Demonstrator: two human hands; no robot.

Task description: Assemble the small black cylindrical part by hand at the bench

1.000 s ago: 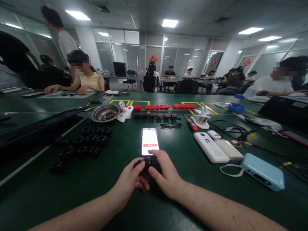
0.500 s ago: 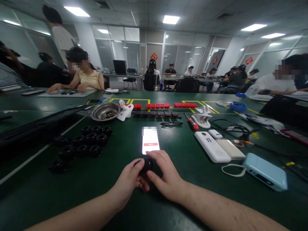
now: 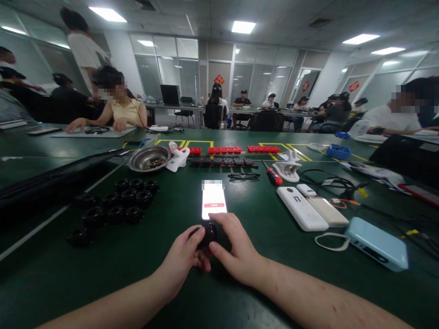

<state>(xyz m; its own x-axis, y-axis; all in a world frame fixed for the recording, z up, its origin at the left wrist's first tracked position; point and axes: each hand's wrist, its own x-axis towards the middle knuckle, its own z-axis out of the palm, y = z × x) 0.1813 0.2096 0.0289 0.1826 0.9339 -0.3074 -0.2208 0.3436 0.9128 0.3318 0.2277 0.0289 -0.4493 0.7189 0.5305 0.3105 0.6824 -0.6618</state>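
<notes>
A glossy black round part [image 3: 210,234] is between my two hands, just in front of a lit phone [image 3: 214,201]. My left hand [image 3: 185,251] grips it from the left, thumb on top and fingers curled beneath. From the right, my right hand [image 3: 238,249] curves round the same part, with its thumb at the near side and its index fingertip over the phone's lower edge. The palms hide much of the part. On the left of the green table [image 3: 151,269] lies a group of similar black ring-shaped parts [image 3: 125,196].
Beyond the phone are a metal bowl [image 3: 137,157] with small brass-coloured pieces, white clamp-like stands [image 3: 287,171], red strips [image 3: 224,150], a black strip [image 3: 222,162] and a screwdriver [image 3: 274,176]. Power banks [image 3: 303,212], a light blue case [image 3: 377,244] and cables [image 3: 339,185] lie right. People sit around.
The view has shifted very slightly. Both hands keep their places round the black part, with hardly any visible movement.
</notes>
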